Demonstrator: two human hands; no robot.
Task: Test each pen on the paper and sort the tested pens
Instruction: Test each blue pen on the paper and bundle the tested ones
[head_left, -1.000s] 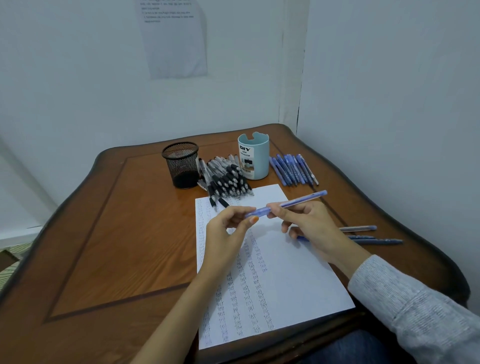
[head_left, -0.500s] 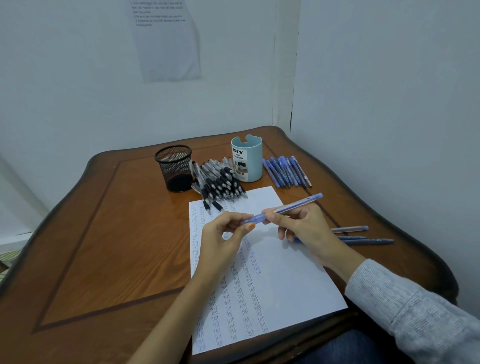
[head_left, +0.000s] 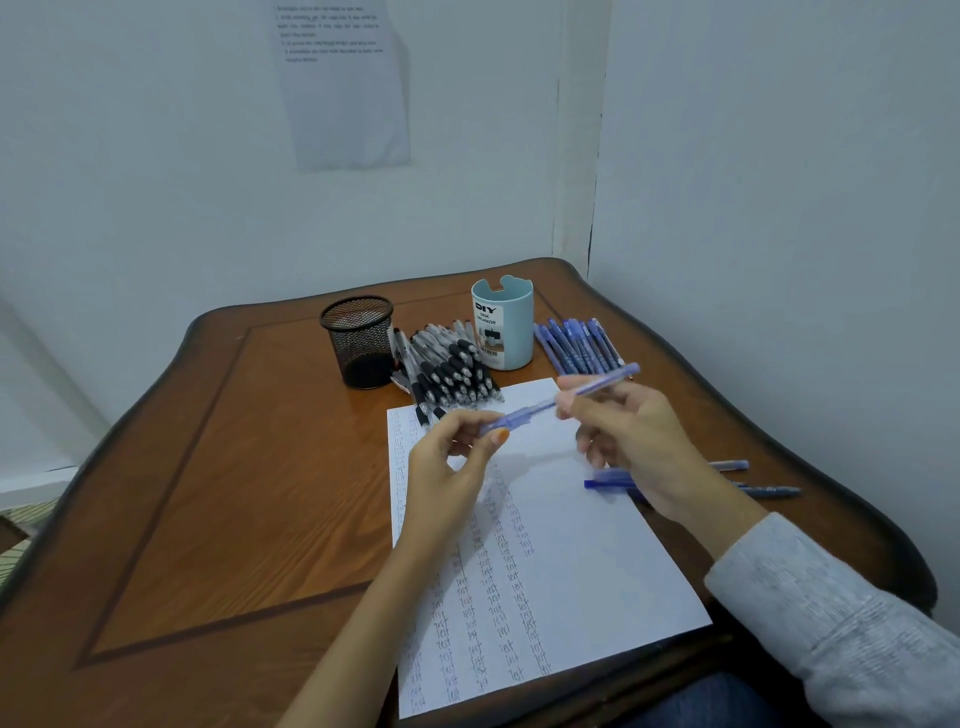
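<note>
Both hands hold one blue pen above the paper.

The left hand (head_left: 452, 467) pinches the lower end of the blue pen (head_left: 537, 409) between thumb and fingertips, and the right hand (head_left: 639, 441) pinches its barrel further up, so the pen slants in the air over the far end of the paper (head_left: 571, 571), which lies on the wooden counter (head_left: 234, 467) with columns of the handwritten word "test". Just beyond the paper's far edge are a black mesh cup (head_left: 358, 340), a heap of black-grip pens (head_left: 452, 374), a light blue desk organizer (head_left: 504, 325) and a row of blue pens (head_left: 576, 345). A few loose pens (head_left: 769, 489) lie at the paper's right edge.
</note>
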